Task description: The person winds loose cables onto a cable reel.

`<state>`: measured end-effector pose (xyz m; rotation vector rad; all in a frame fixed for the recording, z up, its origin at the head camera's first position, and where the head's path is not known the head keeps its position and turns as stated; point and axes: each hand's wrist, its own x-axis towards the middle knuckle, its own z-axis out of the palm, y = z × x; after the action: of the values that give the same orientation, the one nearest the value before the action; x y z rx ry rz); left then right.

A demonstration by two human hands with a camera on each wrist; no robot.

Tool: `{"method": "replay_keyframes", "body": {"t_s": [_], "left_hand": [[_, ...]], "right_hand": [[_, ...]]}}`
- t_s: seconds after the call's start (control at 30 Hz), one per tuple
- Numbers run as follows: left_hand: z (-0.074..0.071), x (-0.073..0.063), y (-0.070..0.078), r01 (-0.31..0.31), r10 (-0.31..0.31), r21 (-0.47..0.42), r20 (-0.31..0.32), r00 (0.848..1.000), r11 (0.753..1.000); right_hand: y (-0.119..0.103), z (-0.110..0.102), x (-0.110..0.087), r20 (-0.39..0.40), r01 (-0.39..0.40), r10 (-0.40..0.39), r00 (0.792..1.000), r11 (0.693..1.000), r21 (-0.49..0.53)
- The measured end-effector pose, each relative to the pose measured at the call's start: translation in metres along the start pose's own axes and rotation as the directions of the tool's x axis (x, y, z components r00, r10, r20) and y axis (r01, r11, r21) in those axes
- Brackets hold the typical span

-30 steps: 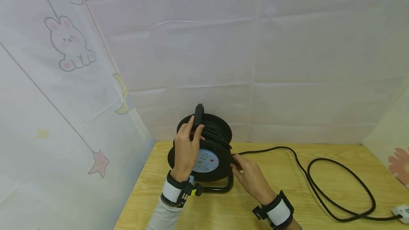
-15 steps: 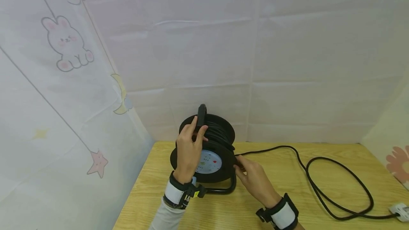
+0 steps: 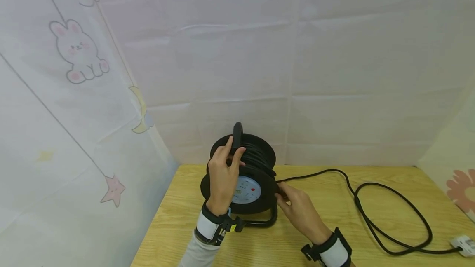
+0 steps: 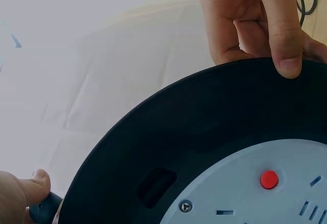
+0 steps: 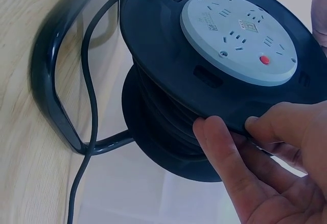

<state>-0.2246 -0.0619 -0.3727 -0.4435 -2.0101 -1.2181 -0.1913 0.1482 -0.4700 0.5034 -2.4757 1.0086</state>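
Shifted slightly right, the cable reel [image 3: 256, 172] bears an unreadable label [image 5: 249, 26].

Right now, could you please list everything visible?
Cable reel: one, black, on table
Table: one, tan, beneath reel
Socket panel: one, bluish, reel's face
Button: one, red, on panel
Handle: one, black, atop reel
Stand: one, black, under reel
Cable: one, black, trailing right
Cable end: one, white, table's right
Backdrop: count unclear, pale, behind table
Left grip: one, holding handle
Right grip: one, pinching reel's rim
Straps: two, black/white, behind grips
Sleeve: one, grey, behind left strap
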Motion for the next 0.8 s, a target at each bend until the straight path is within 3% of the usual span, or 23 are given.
{"method": "replay_keyframes", "body": {"t_s": [0.4,0.8], "left_hand": [[0.007,-0.003,0.006,-0.006,0.006,-0.010,-0.007,1.000,1.000],[0.011,-0.005,0.014,0.016,-0.016,0.007,0.001,1.000,1.000]], "right_hand": [[0.005,-0.007,-0.006,-0.022,0.021,-0.021,1.000,1.000,-0.005],[0.005,-0.015,-0.009,-0.001,-0.030,0.030,1.000,0.999,-0.013]]}}
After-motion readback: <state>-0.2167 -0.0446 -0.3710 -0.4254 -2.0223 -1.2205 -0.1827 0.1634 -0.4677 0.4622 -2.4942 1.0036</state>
